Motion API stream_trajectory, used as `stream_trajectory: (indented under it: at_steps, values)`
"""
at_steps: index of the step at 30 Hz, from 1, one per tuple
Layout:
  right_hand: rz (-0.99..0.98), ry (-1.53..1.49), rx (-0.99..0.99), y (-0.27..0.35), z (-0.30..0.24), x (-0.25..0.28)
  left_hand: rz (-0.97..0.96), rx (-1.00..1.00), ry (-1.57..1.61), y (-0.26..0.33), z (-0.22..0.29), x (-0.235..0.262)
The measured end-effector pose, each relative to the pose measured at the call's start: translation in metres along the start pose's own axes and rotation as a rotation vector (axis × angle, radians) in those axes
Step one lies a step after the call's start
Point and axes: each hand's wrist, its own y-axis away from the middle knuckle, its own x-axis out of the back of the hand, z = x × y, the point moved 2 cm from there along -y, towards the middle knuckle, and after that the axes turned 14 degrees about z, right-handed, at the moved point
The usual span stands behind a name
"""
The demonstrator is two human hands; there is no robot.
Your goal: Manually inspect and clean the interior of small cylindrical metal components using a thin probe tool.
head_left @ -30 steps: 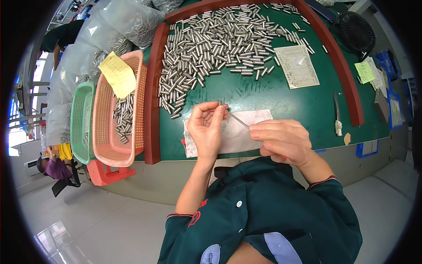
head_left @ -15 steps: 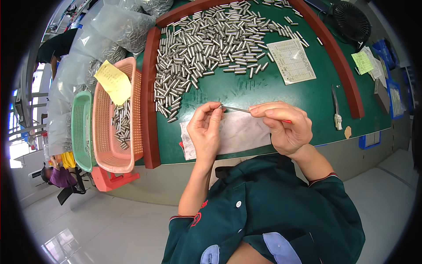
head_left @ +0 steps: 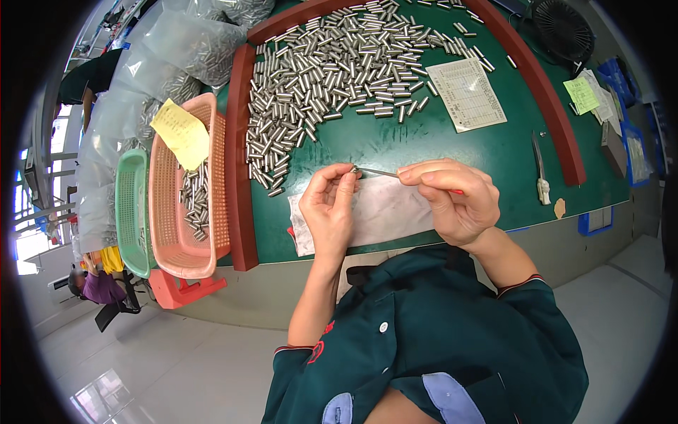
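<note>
Over the front of the green table, my left hand (head_left: 330, 210) pinches a small metal cylinder (head_left: 355, 169) between thumb and fingertips; most of it is hidden. My right hand (head_left: 458, 201) is closed round a slim metal rod tool (head_left: 379, 172) with a red handle end showing behind the fingers. The tool's tip meets the end of the piece in my left hand; whether it goes inside cannot be made out. Under both hands lies a stained whitish cloth (head_left: 395, 215). Beyond them spreads a large heap of shiny metal cylinders (head_left: 339, 71).
Red-brown rails (head_left: 244, 162) border the green table (head_left: 395, 145). At left stand a pink basket (head_left: 191, 261) with cylinders and yellow paper, a green basket (head_left: 132, 212) and filled plastic bags (head_left: 187, 42). A printed sheet (head_left: 467, 95), a knife-like tool (head_left: 542, 177) and a fan (head_left: 561, 32) are right.
Both hands keep nearly the same pose, the tool still at the small cylinder. My right hand has shifted very slightly left; the whole view has moved a little.
</note>
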Motion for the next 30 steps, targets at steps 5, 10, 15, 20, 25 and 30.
stream_trajectory:
  at_steps: [5, 10, 15, 20, 25, 30]
  values:
    - [0.058, 0.025, 0.014, 0.003, 0.001, -0.002, -0.008, 0.015, -0.011, 0.001, 0.000, -0.002]
    - [0.270, 0.025, -0.181, 0.006, 0.008, 0.002, -0.028, 0.010, 0.009, 0.001, 0.001, -0.002]
    - [0.318, -0.111, -0.374, 0.002, 0.007, 0.004, -0.037, 0.018, 0.021, 0.001, 0.001, -0.002]
    - [0.255, -0.080, -0.532, 0.001, 0.009, 0.005, -0.060, 0.023, 0.065, 0.001, 0.000, -0.001]
    - [0.341, -0.086, -0.531, 0.000, 0.013, 0.005, -0.055, 0.025, 0.065, 0.001, 0.000, -0.001]
    - [0.401, -0.106, -0.470, -0.005, 0.012, 0.010, -0.060, 0.027, 0.059, 0.001, 0.000, 0.000]
